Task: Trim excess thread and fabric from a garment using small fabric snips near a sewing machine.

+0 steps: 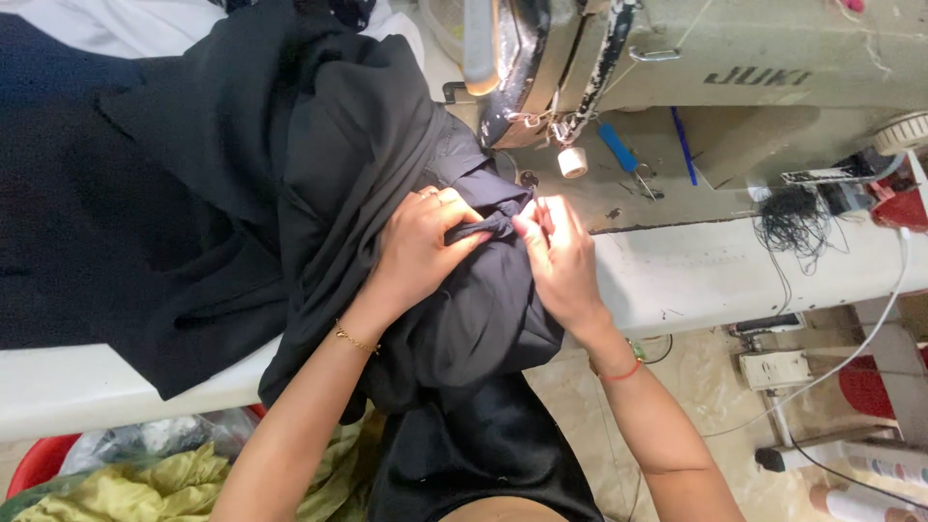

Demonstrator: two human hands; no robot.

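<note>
Both hands' fingers (462,232) pinch soft, crumpled black fabric (387,164)

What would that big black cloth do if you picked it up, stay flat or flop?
The big black cloth would probably flop: it already lies in soft folds and hangs over the white table edge. It likely bunches easily, since the left hand and right hand pinch a small fold between them. It looks fairly light, perhaps a little slippery.

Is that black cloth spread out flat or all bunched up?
Bunched: the black cloth lies in heaped folds, with both hands pinching one small fold.
</note>
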